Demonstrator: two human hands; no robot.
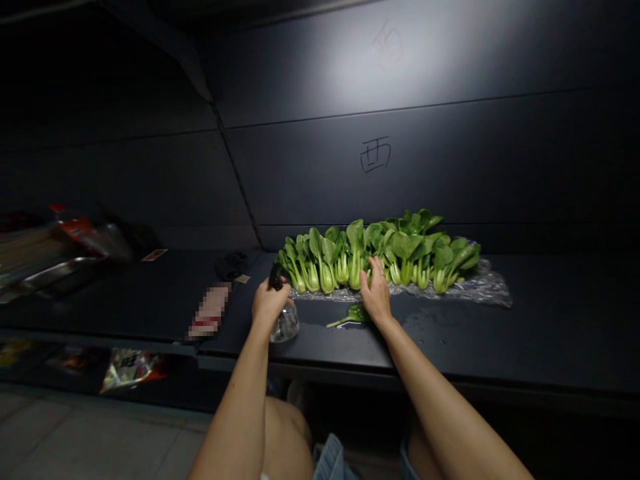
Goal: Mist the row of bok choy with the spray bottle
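A row of green bok choy (327,270) stands with leaves up on a sheet of clear plastic (485,287) against the back panel. My left hand (270,303) is closed around the black head of a clear spray bottle (286,325), in front of the row's left end. Fingers apart and pointing away from me, my right hand (376,290) is at the front of the bok choy, near the middle of the row. Whether its fingertips touch the stalks I cannot tell. Just left of its wrist a loose leaf (356,313) lies on the wet shelf.
The dark shelf (480,347) has a front edge close to my knees. Left of the bottle are a blurred-out pinkish item (210,310), a dark bunched object (231,265) and a small card (154,255). Farther left are packaged goods (85,233). A bright snack bag (133,367) sits below.
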